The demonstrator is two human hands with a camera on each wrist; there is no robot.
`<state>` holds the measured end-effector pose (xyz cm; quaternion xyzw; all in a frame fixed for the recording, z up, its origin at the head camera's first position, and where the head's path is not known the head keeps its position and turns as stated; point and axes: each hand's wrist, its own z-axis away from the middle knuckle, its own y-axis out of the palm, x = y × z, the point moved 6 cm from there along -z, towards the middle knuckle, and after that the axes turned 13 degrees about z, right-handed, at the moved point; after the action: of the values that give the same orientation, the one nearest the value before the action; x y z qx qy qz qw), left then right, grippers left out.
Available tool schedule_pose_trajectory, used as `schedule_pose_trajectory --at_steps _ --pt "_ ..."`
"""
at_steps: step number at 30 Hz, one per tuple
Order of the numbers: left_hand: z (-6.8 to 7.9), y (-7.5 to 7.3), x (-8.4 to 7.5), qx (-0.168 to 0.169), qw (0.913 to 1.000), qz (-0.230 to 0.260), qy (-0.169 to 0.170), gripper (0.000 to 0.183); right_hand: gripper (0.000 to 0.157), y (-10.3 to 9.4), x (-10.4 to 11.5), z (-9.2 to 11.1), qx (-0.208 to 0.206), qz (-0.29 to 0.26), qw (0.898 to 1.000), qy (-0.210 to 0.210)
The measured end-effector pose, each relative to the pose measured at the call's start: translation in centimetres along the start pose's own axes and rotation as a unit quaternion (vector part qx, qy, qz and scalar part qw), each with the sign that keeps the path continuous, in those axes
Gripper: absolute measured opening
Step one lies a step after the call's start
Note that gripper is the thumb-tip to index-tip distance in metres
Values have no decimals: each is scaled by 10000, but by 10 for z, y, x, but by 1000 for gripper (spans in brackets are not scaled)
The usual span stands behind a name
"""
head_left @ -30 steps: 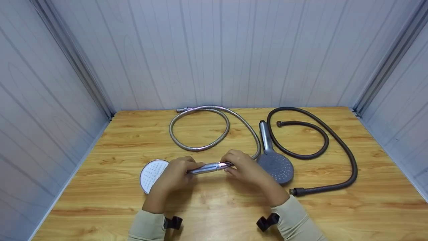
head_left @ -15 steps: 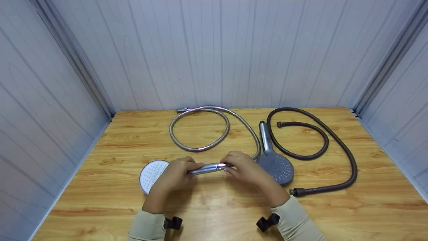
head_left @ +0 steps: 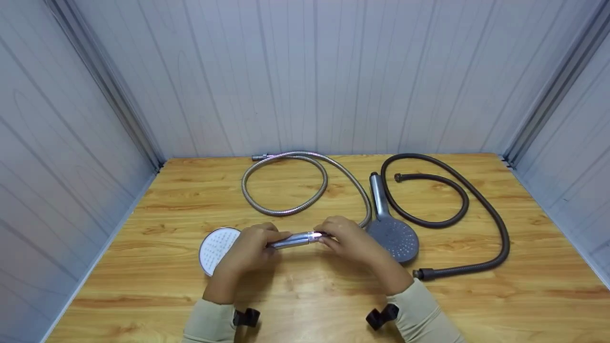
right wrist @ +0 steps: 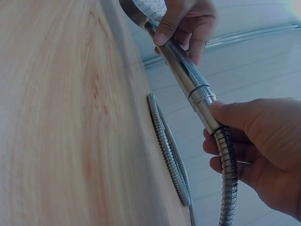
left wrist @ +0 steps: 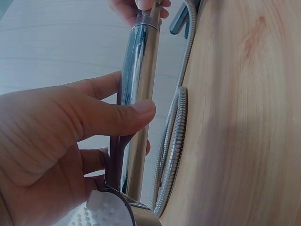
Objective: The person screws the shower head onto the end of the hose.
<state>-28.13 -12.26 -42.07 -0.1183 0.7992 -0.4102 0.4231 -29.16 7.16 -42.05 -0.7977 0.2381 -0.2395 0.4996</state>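
A chrome hand shower [head_left: 291,240] with a round white spray face [head_left: 218,248] lies across the middle. My left hand [head_left: 252,247] grips its handle, thumb on top and fingers behind, as the left wrist view shows. At the handle's other end, my right hand [head_left: 350,238] pinches the hose's smooth chrome connector [right wrist: 207,115] between thumb and fingers. Connector and handle end meet in line; how far any thread is engaged is hidden. From the connector runs a silver metal shower hose [head_left: 352,178], which loops on the table behind the hands.
Just right of my right hand lies a grey hand shower [head_left: 393,238], handle pointing back. A dark grey hose [head_left: 500,228] curls beside it, both ends loose. The silver hose's far end [head_left: 259,157] lies near the back wall. Panel walls [head_left: 305,76] enclose the wooden table [head_left: 157,286].
My right fingers have shifted slightly at the connector. My left hand and the hand shower stay in nearly the same place, and the other things have not moved.
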Motion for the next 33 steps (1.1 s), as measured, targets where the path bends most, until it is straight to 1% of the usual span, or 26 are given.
schedule_pose_trajectory --at_steps 8,17,20,24,28,33 --pt "1 1 2 40 10000 21 -42 48 19 2 -1 -1 44 1 10000 26" --pt "0 0 0 -10 10000 -37 -56 50 29 1 -1 0 -78 -96 9998 124" --pt "0 1 0 1 10000 -42 -75 49 27 0 -2 1 -178 -109 9997 152" --pt "-1 0 -1 14 9999 -24 -105 48 23 -1 -2 1 -321 -105 9994 67" --pt "-1 0 0 36 9999 -10 -142 47 21 -1 -1 0 -311 -131 9994 -8" --pt "0 0 1 20 9996 -9 -273 49 20 0 -2 0 -246 -125 9996 -22"
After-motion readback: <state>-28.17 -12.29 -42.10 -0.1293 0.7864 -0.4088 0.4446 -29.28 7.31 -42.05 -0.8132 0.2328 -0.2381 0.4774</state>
